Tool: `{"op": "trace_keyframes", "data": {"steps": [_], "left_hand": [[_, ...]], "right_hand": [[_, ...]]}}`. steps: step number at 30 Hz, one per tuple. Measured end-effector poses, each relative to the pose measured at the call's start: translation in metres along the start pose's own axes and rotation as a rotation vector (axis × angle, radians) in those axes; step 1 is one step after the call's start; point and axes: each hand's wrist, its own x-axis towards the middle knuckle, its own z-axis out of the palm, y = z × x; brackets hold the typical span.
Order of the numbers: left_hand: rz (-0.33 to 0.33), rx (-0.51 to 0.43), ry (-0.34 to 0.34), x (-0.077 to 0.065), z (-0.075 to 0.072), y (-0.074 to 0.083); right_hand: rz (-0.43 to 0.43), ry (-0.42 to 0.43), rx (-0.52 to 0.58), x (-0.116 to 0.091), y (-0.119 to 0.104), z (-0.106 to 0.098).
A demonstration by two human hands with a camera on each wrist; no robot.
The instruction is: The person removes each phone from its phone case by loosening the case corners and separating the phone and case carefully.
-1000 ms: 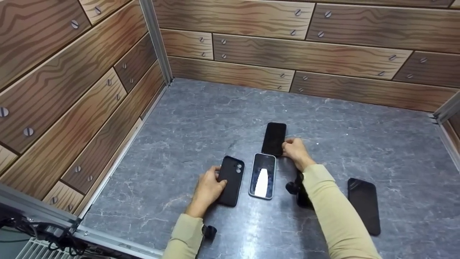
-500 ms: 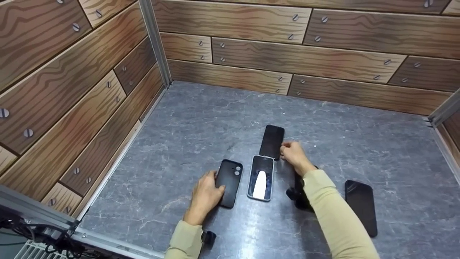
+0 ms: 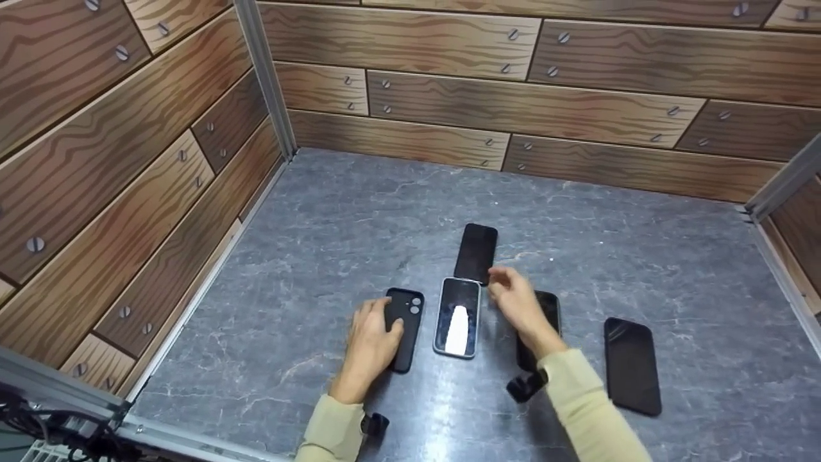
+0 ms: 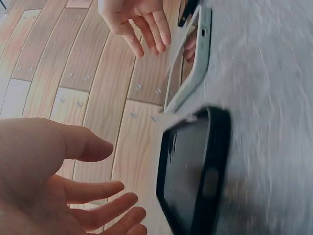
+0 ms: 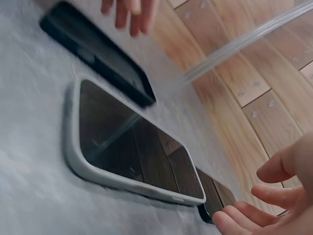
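Observation:
My left hand (image 3: pixel 371 337) hovers over the left edge of an empty black phone case (image 3: pixel 410 333) with camera cut-outs. In the left wrist view its fingers are spread and stand apart from the case (image 4: pixel 188 166). To the right lies a phone in a pale case (image 3: pixel 457 308), screen up and reflecting light. A black phone (image 3: pixel 476 253) lies just beyond its top end. My right hand (image 3: pixel 518 308) is raised between that phone and another dark phone (image 3: pixel 550 307), which the hand and wrist partly cover. In the right wrist view its fingers are loosely bent and hold nothing.
Another black phone (image 3: pixel 632 366) lies on the grey marbled table (image 3: pixel 333 224) at the right. Wood-patterned walls (image 3: pixel 397 90) with metal corner posts (image 3: pixel 263 77) enclose the back and sides. Cables (image 3: pixel 58 417) hang by the front left edge.
My right hand has left the far black phone's edge and drawn back toward me. My left hand's fingers have loosened from the phone case, which stays on the table. The head view has shifted slightly.

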Motion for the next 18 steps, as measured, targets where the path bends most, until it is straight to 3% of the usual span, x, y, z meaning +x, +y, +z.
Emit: {"op": "trace_keyframes", "data": {"steps": [7,12,18], "left_hand": [[0.093,-0.100,-0.034,-0.003,0.014,0.013],[0.144,-0.131,-0.101,-0.005,0.023,0.022],[0.115,-0.199,-0.195,-0.008,0.035,0.033]], "right_hand": [[-0.012,0.023,0.046,-0.032,0.011,0.011],[-0.019,0.029,0.079,-0.048,0.018,0.016],[-0.007,0.027,0.107,-0.066,0.020,0.021]]}}
